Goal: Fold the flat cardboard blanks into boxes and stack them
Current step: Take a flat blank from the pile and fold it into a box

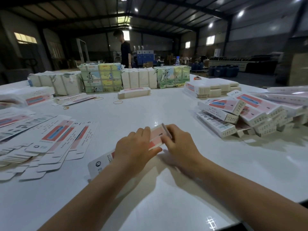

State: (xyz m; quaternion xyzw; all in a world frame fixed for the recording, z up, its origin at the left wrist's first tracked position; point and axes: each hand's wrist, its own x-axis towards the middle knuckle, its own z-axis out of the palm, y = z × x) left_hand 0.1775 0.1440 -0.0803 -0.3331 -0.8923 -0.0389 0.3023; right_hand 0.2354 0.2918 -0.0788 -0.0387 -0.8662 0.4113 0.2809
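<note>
White table fills most of the view; everything else placed rel. to it. Along its far edge: row of wrapped bundles, w/ a person in black standing just behind. On table's right side, heap of folded boxes, stacked loosely, some tilted. On its left side, spread of flat blanks, overlapping. Near the table's middle-front, one blank lies under both hands, part-folded, one edge lifted. Left hand lies over the blank, fingers curled onto it, thumb tucked at its near edge, gripping. Right hand holds the blank's right edge, fingers bent around the raised flap. Rubber bands lie on table's far-middle part.
</note>
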